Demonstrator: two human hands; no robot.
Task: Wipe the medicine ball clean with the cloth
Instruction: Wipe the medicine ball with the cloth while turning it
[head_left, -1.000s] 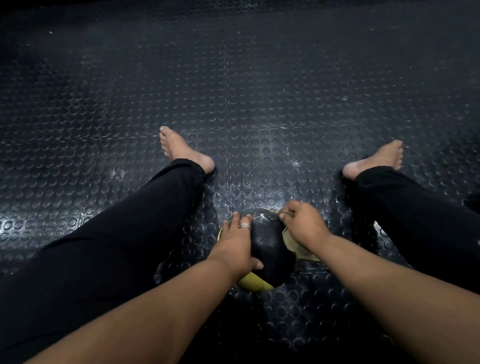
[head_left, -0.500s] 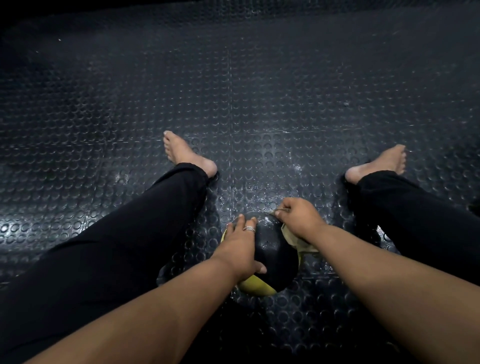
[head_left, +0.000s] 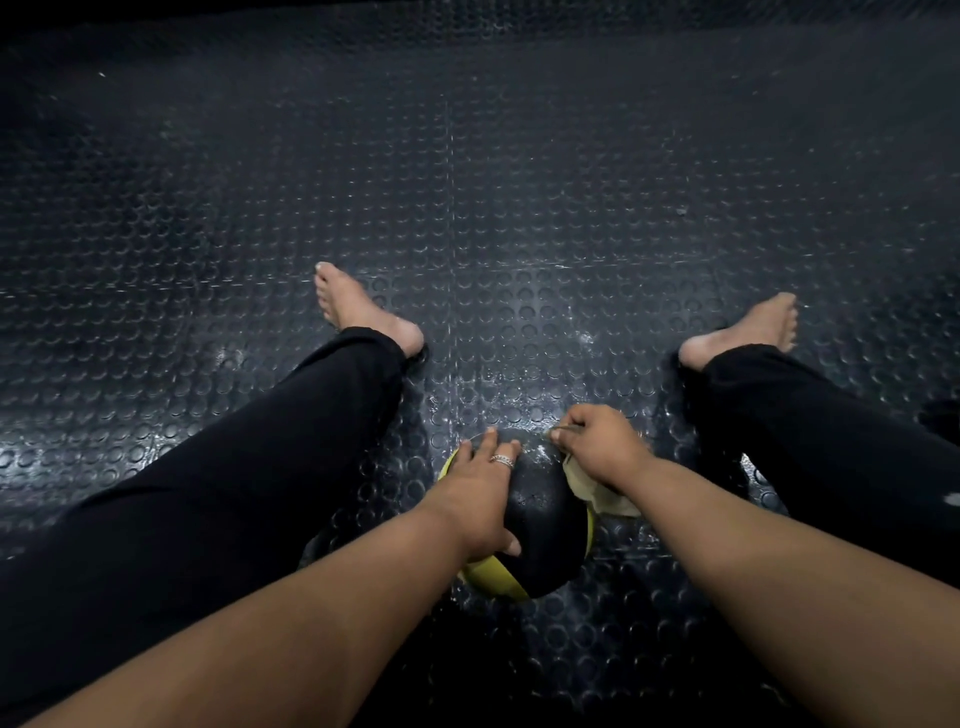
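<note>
Studded black floor (head_left: 519, 208) bears the medicine ball (head_left: 540, 525), left hand (head_left: 480, 499) spread flat, right hand (head_left: 597, 447) fingers clutching the cloth (head_left: 602, 496).

Gym floor, black coin-studded rubber matting (head_left: 519, 208), medicine ball (head_left: 545, 525)

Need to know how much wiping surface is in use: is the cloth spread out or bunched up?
Bunched. The cloth shows as a crumpled wad under the right hand, pressed against the medicine ball.

No text, label, brand or number can be read anywhere in view
</note>
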